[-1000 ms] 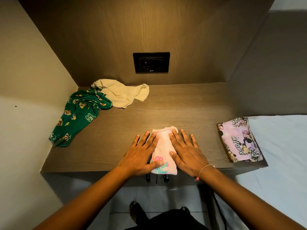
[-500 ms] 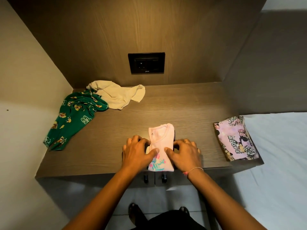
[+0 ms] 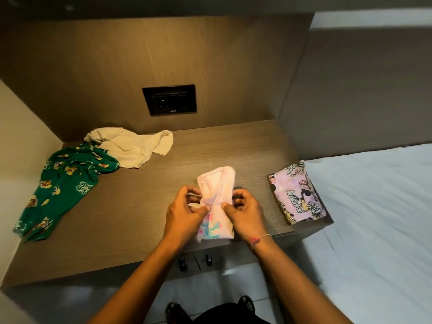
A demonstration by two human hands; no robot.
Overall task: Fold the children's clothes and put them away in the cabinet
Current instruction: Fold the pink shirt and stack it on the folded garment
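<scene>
So, both hands have the pink top (image 3: 218,183) pinched near the front edge of the surface (image 3: 145,206). The left hand (image 3: 183,215) is on its left side and the right hand (image 3: 244,212) on its right, each grip curled tight on the cloth. The green pajamas (image 3: 63,183) and a cream cloth (image 3: 131,146) lie loose at the back left, touching. A folded printed piece (image 3: 297,195) sits at the right edge, beside the bed (image 3: 374,206).
</scene>
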